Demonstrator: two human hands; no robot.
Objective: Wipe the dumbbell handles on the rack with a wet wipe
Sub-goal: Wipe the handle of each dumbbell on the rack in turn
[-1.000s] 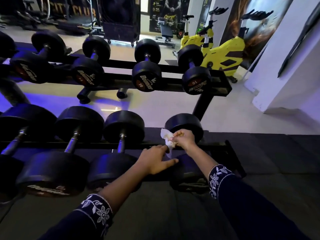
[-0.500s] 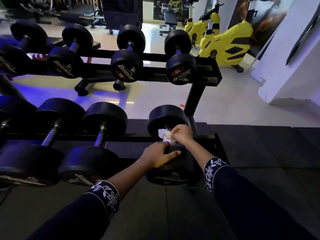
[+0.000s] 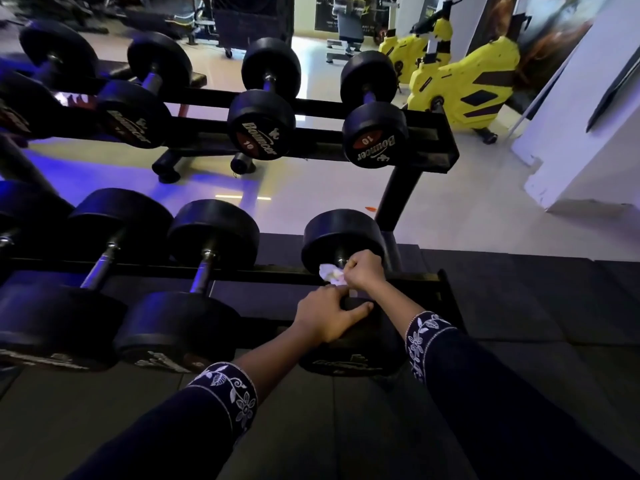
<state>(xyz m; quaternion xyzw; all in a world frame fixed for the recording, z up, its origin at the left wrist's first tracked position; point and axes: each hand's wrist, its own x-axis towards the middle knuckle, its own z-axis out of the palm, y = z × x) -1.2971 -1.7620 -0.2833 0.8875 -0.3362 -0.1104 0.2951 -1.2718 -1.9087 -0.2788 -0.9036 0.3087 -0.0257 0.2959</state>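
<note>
1 wipe [image 3: 329, 273] in right hand [image 3: 363, 271]; left hand [image 3: 327, 315] grips 1 dumbbell [image 3: 341, 233].

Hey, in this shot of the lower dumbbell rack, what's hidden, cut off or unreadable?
1. Head view: handle of the rightmost black rubber dumbbell on the black metal lower rack, mostly covered by the right hand and the crumpled white wet wipe it pinches.
2. Head view: that dumbbell's near-end label, too dark to read, its top under the gripping left hand.
3. Head view: leftmost lower dumbbell, cut off by the left edge.
</note>
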